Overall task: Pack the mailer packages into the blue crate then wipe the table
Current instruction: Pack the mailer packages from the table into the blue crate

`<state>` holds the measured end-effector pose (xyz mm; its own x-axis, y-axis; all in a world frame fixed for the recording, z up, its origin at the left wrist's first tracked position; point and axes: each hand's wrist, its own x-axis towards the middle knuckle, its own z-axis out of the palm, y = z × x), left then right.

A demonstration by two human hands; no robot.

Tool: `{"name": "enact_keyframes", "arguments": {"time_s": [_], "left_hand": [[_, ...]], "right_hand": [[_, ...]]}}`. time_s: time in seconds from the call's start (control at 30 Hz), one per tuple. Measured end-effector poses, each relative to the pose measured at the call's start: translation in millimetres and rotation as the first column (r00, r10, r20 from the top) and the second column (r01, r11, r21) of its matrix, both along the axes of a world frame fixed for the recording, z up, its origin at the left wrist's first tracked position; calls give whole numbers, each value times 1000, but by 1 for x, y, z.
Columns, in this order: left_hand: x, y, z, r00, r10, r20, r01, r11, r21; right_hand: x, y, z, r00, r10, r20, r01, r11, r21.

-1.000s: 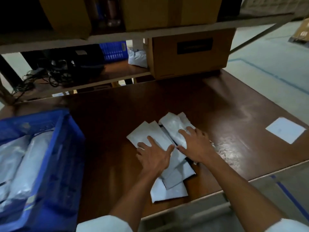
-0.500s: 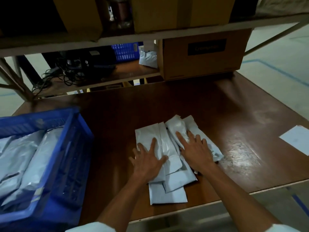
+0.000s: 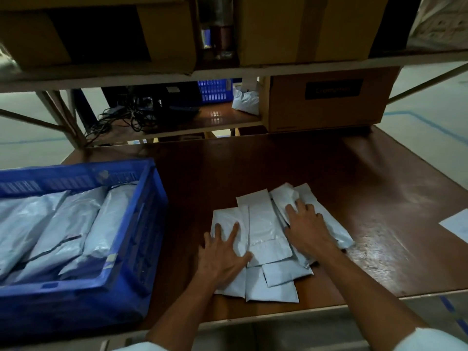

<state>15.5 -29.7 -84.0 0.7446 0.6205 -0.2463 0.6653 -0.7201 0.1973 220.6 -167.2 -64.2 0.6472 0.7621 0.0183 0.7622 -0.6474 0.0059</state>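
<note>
Hands, left (image 3: 222, 254) and right (image 3: 307, 228), fingers spread flat on mailers (image 3: 268, 234), blue crate (image 3: 141, 282) just left.

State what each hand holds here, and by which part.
Nothing is gripped. The left hand and right hand lie flat, fingers spread, on top of the pile of mailer packages on the table.

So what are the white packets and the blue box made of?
The packets look like thin plastic film: pale, slightly shiny, wrinkled. The crate looks like hard moulded plastic, with slotted walls and a dull sheen.
</note>
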Motion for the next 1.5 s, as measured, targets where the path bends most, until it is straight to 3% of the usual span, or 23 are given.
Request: {"name": "enact_keyframes", "arguments": {"time_s": [0.17,0.27,0.47,0.6,0.8,0.97,1.1,1.2,1.3,1.5], "left_hand": [[-2,-9,-4,999,-34,-1,34,999,28],[-3,-13,-1,997,-83,-1,83,996,30],[-12,-9,10,993,2,115,0,1000,-13],[-15,6,46,964,47,260,-63,997,55],[-45,52,151,860,51,508,-166,969,183],[-114,116,225,766,154,625,-285,952,113],[-188,133,273,703,106,703,-334,922,195],[-249,174,286,723,122,680,-401,876,269],[-309,243,258,796,255,549,-459,846,272],[-368,316,196,869,403,288,-470,855,221]], "right_hand": [[4,2,-6,993,112,29,-108,988,-107],[1,2,-6,996,89,6,-88,988,-125],[-8,-5,8,999,-17,-35,18,1000,23],[-17,7,42,993,-40,-111,65,969,239],[-50,76,89,978,200,-55,-129,792,597],[-133,154,140,919,393,27,-282,610,741],[-206,217,170,847,524,89,-386,493,779],[-256,258,184,832,551,68,-386,486,785],[-305,298,187,805,594,-8,-372,514,773],[-397,369,161,795,577,-185,-362,698,618]]}}
